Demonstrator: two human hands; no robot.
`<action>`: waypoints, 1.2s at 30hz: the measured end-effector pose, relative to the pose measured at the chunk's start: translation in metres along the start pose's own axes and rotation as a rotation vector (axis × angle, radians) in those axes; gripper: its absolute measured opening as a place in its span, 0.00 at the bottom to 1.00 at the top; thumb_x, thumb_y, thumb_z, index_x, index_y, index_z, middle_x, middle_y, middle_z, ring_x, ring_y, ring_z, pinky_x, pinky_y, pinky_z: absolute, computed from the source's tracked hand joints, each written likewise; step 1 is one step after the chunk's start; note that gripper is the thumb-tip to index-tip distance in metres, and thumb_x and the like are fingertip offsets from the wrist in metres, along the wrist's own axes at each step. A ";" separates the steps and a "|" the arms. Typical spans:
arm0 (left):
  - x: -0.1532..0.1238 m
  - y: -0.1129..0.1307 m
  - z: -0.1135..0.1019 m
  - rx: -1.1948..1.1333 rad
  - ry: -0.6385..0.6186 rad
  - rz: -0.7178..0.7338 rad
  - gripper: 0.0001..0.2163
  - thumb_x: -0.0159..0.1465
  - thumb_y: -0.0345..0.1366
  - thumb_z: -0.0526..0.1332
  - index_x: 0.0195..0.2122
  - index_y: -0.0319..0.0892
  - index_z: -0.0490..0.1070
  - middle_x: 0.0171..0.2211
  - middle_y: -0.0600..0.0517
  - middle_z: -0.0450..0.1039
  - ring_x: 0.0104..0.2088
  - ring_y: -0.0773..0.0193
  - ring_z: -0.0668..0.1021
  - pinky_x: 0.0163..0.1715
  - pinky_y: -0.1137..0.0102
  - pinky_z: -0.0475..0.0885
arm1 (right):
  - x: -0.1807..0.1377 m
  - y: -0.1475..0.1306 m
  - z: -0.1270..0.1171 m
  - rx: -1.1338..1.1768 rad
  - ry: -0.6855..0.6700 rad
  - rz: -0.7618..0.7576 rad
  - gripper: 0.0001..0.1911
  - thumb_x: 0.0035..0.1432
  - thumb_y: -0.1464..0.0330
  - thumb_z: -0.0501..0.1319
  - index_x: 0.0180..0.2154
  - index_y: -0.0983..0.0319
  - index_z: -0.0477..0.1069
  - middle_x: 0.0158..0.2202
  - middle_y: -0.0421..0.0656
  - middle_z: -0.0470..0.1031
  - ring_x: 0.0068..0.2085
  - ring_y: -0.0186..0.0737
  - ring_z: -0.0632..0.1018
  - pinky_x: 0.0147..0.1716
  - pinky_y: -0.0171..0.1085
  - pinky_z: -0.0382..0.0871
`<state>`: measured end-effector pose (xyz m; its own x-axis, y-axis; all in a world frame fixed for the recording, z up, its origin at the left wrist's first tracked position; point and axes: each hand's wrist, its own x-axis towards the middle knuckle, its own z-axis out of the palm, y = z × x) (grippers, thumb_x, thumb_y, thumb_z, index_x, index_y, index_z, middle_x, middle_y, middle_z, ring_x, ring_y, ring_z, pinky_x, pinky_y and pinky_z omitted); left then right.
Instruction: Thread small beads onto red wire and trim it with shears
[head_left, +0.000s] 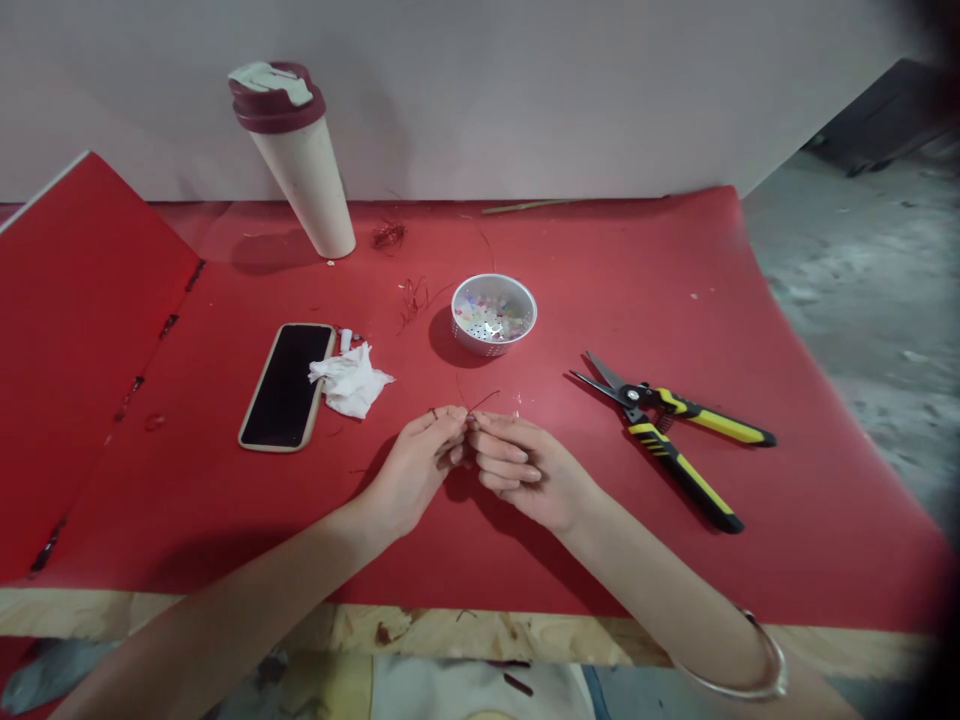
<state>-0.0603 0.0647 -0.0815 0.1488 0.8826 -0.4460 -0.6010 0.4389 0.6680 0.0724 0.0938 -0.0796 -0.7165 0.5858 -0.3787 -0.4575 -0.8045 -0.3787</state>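
Note:
My left hand point(428, 455) and my right hand point(526, 462) meet in the middle of the red tabletop, fingertips pinched close together. A thin dark red cord point(486, 398) runs between them, its loose ends sticking up past the fingers. Both hands are closed on it; anything smaller at the fingertips is hidden. Just beyond them stands a small white perforated bowl point(493, 340) with pale, multicoloured beads point(491, 312) inside. Yellow-and-black shears point(652, 410) lie with blades apart to the right of my right hand.
A phone point(287, 388) and a crumpled tissue point(352, 382) lie left of my hands. Behind stands a white tumbler point(304, 180) with a maroon lid. Tangled red cord point(388, 236) lies near it. The table's wooden front edge point(420, 632) passes beneath my forearms.

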 end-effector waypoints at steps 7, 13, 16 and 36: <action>0.001 0.001 0.001 -0.008 0.000 -0.017 0.13 0.58 0.33 0.59 0.19 0.39 0.58 0.20 0.58 0.53 0.22 0.73 0.59 0.24 0.77 0.59 | 0.000 0.002 0.002 0.021 0.035 -0.017 0.13 0.57 0.74 0.56 0.20 0.65 0.62 0.13 0.30 0.52 0.14 0.22 0.46 0.13 0.23 0.52; 0.002 0.004 -0.001 -0.009 -0.058 -0.071 0.12 0.58 0.32 0.57 0.19 0.39 0.59 0.21 0.57 0.54 0.24 0.71 0.60 0.27 0.76 0.60 | 0.000 0.001 0.000 0.029 0.043 0.014 0.13 0.57 0.74 0.55 0.20 0.65 0.62 0.12 0.30 0.51 0.13 0.22 0.46 0.13 0.23 0.52; 0.003 0.004 -0.001 -0.016 -0.064 -0.084 0.12 0.59 0.33 0.56 0.19 0.40 0.59 0.21 0.56 0.54 0.24 0.71 0.60 0.27 0.75 0.60 | 0.000 0.000 0.000 0.019 0.046 0.010 0.14 0.57 0.74 0.55 0.20 0.65 0.62 0.12 0.30 0.52 0.13 0.22 0.46 0.13 0.23 0.52; 0.001 0.002 0.000 0.033 -0.014 0.011 0.14 0.57 0.34 0.60 0.18 0.40 0.58 0.20 0.57 0.54 0.23 0.71 0.59 0.27 0.75 0.60 | 0.000 0.010 0.005 -0.228 0.120 -0.157 0.10 0.56 0.68 0.59 0.25 0.62 0.61 0.13 0.31 0.59 0.12 0.21 0.52 0.15 0.28 0.48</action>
<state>-0.0616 0.0670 -0.0806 0.1533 0.8897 -0.4301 -0.5765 0.4340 0.6923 0.0648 0.0853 -0.0791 -0.5725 0.7196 -0.3928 -0.4178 -0.6684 -0.6154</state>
